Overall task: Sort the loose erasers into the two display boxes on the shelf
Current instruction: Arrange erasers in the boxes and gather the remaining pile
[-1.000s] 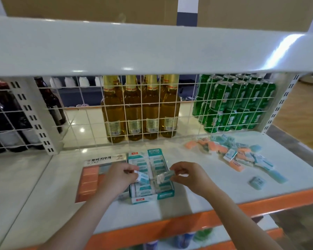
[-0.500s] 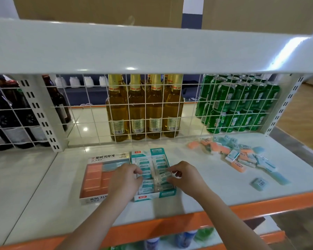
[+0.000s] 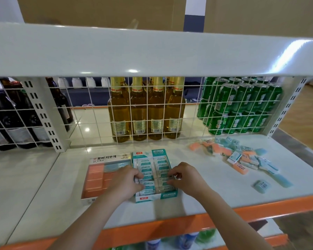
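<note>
A teal-and-white display box (image 3: 156,196) stands at the middle of the white shelf (image 3: 215,199), with two rows of white-teal erasers in it. Touching its left side is an orange display box (image 3: 108,158) with orange erasers and a few pale blue ones. My left hand (image 3: 124,184) pinches a white-teal eraser (image 3: 138,180) down in the left row. My right hand (image 3: 186,179) pinches another eraser (image 3: 165,177) in the right row. A pile of loose erasers (image 3: 239,156), orange, pale blue and white-teal, lies at the right. One pale blue eraser (image 3: 261,186) lies alone nearer the front.
A wire grid (image 3: 90,123) closes off the back of the shelf; behind it stand amber bottles (image 3: 146,112), green cans (image 3: 240,105) and dark bottles (image 3: 16,120). The upper shelf (image 3: 152,51) hangs low overhead. An orange edge (image 3: 170,226) runs along the front.
Both hands came down from above the teal box, each with an eraser, and now have them set into the two rows. My head has shifted slightly left.
</note>
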Motion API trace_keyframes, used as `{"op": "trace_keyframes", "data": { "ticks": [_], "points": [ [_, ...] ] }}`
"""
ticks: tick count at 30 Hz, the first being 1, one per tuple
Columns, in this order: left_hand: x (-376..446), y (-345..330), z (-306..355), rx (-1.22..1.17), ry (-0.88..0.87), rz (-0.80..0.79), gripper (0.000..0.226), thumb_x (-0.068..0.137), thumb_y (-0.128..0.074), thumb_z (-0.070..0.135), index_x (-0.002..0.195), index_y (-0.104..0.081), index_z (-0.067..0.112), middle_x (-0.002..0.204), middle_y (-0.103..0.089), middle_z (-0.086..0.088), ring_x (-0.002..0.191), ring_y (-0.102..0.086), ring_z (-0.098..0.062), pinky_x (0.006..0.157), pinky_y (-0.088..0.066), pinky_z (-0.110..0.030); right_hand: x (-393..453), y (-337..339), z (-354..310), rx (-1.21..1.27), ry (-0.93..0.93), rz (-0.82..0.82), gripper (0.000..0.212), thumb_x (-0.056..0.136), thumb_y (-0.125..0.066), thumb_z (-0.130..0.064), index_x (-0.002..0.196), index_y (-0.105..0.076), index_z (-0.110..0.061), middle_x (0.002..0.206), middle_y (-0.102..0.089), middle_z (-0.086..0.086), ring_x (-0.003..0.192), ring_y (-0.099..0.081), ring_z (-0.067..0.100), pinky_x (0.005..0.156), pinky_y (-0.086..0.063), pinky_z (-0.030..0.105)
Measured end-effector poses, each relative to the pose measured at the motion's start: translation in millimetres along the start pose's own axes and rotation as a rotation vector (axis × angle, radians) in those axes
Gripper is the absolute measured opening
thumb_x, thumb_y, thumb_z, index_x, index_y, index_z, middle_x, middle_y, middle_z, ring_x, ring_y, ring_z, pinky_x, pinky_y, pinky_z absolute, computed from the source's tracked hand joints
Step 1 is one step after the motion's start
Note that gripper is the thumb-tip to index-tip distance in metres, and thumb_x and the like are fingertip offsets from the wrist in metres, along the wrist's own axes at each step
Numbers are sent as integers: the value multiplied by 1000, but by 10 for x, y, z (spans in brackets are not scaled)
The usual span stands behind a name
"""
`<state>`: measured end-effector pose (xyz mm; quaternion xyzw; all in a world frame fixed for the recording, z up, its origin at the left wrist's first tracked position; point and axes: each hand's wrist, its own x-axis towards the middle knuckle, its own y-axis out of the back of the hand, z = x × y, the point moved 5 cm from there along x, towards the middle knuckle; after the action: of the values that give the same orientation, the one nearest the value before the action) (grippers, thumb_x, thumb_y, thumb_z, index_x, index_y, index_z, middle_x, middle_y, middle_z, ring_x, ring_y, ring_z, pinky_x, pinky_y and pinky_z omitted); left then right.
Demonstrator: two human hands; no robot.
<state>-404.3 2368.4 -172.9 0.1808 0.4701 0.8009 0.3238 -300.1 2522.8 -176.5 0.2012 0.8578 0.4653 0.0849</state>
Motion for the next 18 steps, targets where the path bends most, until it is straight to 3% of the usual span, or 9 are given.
{"op": "trace_keyframes", "data": {
  "ticks": [6,10,18],
  "points": [
    [37,-5,6,30,-40,-26,41,78,-73,29,116,-62,19,108,-52,7,92,-47,-6,74,-35,-17,34,-24,-15,-18,-32,-51,37,79,-71,-25,114,-63,-18,100,-45,-4,90,-46,10,79,-39,17],
    [37,2,24,155,-88,-26,43,80,-69,37,118,-61,20,115,-55,3,104,-49,-12,79,-38,-22,42,-28,-21,-25,-35,-28,36,79,-70,-24,114,-62,-17,109,-51,-1,92,-46,10,80,-38,15],
    [39,6,118,293,-182,7,28,83,-62,40,103,-67,20,103,-56,5,88,-42,-9,69,-32,-21,31,-35,-14,-45,-27,-4,36,80,-69,-25,114,-62,-16,112,-53,0,100,-53,14,80,-40,15]
  ]
}}
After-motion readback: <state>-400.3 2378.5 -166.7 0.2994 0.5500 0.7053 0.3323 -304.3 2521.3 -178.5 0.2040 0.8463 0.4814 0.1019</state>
